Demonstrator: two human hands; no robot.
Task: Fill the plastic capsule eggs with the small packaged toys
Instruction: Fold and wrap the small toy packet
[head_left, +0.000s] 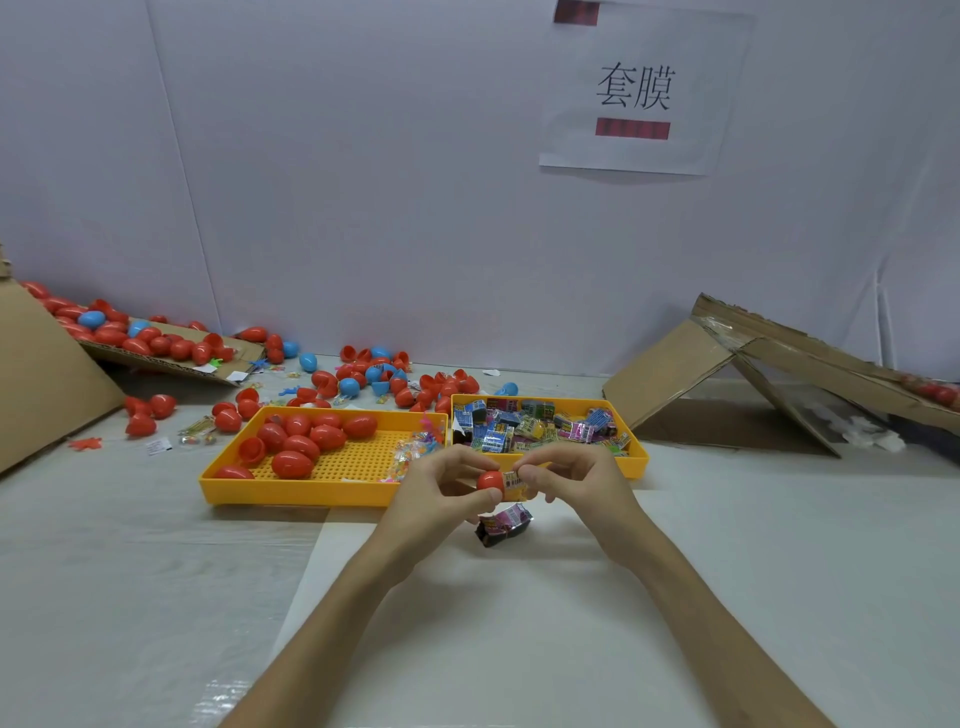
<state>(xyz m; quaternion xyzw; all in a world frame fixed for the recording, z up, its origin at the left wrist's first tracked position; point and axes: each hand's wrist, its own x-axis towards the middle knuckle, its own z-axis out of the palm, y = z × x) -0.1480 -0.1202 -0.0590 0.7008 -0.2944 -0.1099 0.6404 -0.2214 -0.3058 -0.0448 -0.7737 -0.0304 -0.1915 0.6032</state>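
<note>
My left hand (441, 488) grips a red capsule egg half (490, 480) just in front of the yellow trays. My right hand (576, 480) pinches a small packaged toy (514, 482) whose end sits at the mouth of that half. A purple and black packaged toy (504, 525) lies on the table directly below both hands. The left yellow tray (291, 491) holds several red eggs (301, 441). The right yellow tray (636, 457) is full of several packaged toys (530, 423).
Many loose red and blue eggs (363, 376) lie behind the trays and on a cardboard flap (156, 358) at the left. A collapsed cardboard box (737, 384) stands at the right. A white wall with a paper sign (636, 93) closes the back.
</note>
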